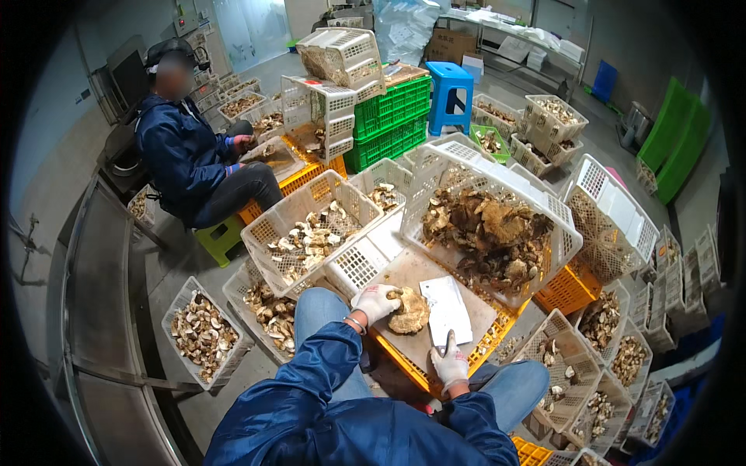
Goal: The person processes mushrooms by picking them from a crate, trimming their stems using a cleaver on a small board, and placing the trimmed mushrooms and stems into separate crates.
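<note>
My left hand (376, 304), in a white glove, grips the left edge of a large tan mushroom cap (410, 311) over a worn cutting board (402, 271). The board rests on an orange plastic crate (402, 364). My right hand (450, 364), also gloved, holds the handle of a cleaver (447, 309) whose broad pale blade lies over the board, just right of the cap. Beyond the board, a white plastic basket (495, 157) tipped on its side opens toward me, with a heap of dark brown mushrooms (495, 233) in it.
A basket of cut mushroom pieces (312, 233) stands ahead on the left. Other filled baskets (204, 335) surround my knees. A co-worker (180, 151) sits at the left on a green stool (220, 237). Green crates (389, 116) and a blue stool (450, 96) stand farther back.
</note>
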A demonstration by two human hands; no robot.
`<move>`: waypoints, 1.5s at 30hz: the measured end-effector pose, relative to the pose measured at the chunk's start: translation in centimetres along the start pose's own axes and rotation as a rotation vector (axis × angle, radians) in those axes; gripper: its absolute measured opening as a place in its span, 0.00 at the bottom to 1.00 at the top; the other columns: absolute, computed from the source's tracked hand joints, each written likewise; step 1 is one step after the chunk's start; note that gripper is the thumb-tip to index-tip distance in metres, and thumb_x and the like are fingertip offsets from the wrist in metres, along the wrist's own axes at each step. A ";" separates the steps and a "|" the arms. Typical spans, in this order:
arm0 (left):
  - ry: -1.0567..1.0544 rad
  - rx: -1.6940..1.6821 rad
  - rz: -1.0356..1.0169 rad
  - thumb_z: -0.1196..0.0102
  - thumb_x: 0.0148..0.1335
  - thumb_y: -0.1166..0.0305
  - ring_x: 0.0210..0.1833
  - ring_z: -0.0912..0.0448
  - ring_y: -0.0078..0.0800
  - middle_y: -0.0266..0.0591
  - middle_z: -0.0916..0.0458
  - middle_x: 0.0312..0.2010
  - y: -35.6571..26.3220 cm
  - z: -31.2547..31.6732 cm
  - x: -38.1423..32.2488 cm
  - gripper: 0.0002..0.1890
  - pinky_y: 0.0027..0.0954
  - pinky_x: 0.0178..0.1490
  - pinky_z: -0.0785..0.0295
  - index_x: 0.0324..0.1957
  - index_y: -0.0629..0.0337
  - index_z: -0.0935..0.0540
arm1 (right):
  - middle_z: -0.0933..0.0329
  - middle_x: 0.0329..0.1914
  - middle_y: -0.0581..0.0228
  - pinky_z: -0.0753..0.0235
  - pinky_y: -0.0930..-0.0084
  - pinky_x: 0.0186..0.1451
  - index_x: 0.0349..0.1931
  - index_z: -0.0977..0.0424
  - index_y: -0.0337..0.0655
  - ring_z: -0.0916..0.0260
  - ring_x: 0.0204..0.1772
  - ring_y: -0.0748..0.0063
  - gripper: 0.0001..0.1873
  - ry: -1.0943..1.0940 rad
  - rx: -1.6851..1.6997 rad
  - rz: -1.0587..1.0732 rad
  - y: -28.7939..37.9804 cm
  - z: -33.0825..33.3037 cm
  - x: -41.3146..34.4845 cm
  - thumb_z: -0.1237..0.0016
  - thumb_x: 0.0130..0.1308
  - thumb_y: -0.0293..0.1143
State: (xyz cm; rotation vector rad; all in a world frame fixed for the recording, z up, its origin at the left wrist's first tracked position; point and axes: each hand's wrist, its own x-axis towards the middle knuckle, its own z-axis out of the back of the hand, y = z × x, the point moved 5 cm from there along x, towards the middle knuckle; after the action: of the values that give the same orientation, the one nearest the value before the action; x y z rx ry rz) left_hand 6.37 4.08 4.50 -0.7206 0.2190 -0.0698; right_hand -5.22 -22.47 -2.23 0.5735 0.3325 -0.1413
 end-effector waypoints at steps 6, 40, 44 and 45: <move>-0.087 -0.258 0.036 0.39 0.62 0.54 0.58 0.20 0.41 0.50 0.18 0.55 0.0 -1.0 1.3 0.31 0.35 0.60 0.26 0.63 0.61 0.25 | 0.20 0.51 0.45 0.25 0.54 0.56 0.76 0.47 0.47 0.22 0.52 0.44 0.44 -0.104 0.007 0.001 -0.2 1.0 -0.6 0.50 0.63 0.54; -0.899 -0.847 0.539 0.52 0.72 0.59 0.56 0.23 0.41 0.47 0.21 0.55 33.2 7.1 -16.7 0.21 0.41 0.65 0.30 0.60 0.60 0.26 | 0.20 0.40 0.37 0.24 0.52 0.49 0.73 0.42 0.43 0.21 0.44 0.38 0.42 -0.167 0.085 0.046 1.8 0.7 -0.6 0.44 0.59 0.46; -0.651 -2.024 -0.066 0.54 0.72 0.58 0.59 0.23 0.45 0.47 0.19 0.55 22.0 11.9 -8.6 0.21 0.48 0.68 0.32 0.57 0.61 0.23 | 0.21 0.43 0.32 0.23 0.51 0.50 0.71 0.40 0.39 0.21 0.47 0.36 0.44 -0.260 -0.017 0.091 0.0 0.9 -0.3 0.44 0.58 0.52; -0.523 -2.031 -0.213 0.54 0.72 0.57 0.61 0.24 0.46 0.47 0.19 0.57 17.2 13.0 -6.6 0.22 0.51 0.69 0.32 0.59 0.61 0.22 | 0.21 0.44 0.32 0.23 0.50 0.50 0.71 0.40 0.39 0.22 0.48 0.36 0.44 -0.320 0.012 0.139 -1.2 1.3 -0.3 0.44 0.57 0.53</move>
State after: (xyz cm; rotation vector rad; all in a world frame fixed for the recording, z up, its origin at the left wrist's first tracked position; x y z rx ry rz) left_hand 2.65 26.27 3.78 -2.7310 -0.4227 0.1886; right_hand -5.40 -24.19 -1.77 0.5738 -0.0191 -0.0987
